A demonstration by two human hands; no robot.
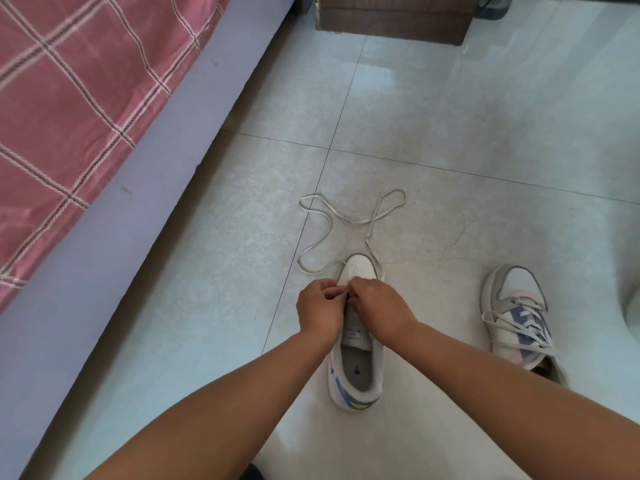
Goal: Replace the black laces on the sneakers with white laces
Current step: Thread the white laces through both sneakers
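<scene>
A white sneaker (356,372) with purple and yellow heel trim stands on the tiled floor, toe pointing away from me. Both hands meet over its lower eyelets. My left hand (320,308) pinches a white lace (332,216) at the shoe's left side. My right hand (379,306) grips the same lace at the tongue. The loose lace runs from the toe out onto the floor in wide loops. A second sneaker (516,317) sits to the right, fully laced with a white lace. No black lace is in view.
A bed with a pink checked cover (69,98) and a grey side panel (114,237) runs along the left. A brown wooden cabinet (394,15) stands at the far end of the floor. A pale rounded object (632,306) shows at the right edge.
</scene>
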